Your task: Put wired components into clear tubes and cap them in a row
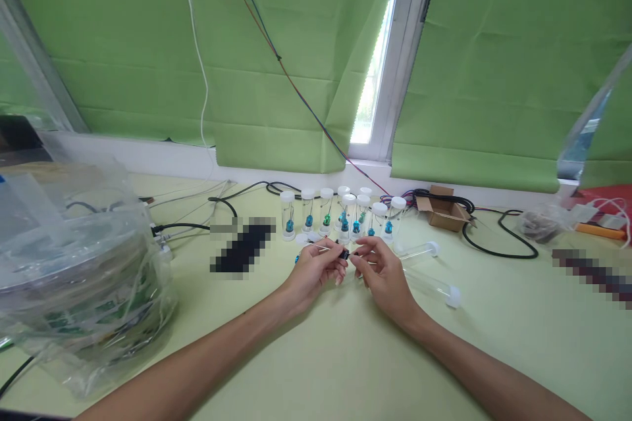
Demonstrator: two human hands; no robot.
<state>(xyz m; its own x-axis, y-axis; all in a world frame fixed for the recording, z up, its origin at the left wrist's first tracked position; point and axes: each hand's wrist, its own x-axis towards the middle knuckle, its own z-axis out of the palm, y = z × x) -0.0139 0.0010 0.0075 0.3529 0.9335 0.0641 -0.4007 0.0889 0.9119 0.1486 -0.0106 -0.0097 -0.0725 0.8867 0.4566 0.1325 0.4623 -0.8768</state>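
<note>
My left hand is closed, its thumb and fingers pinching a small black piece. A thin stem runs back from the piece across the fingers, and a small blue item shows at the hand's left side. Close on the right, my right hand has its thumb and fingertips pressed together beside the black piece; what they hold, if anything, is too small to name. Behind both hands stand several clear tubes with white caps and blue or green figures inside. Two clear tubes lie beside my right hand.
A large plastic-wrapped bundle fills the left of the table. At the back right are an open cardboard box and a looped black cable. A pixelated dark object lies left of my left hand.
</note>
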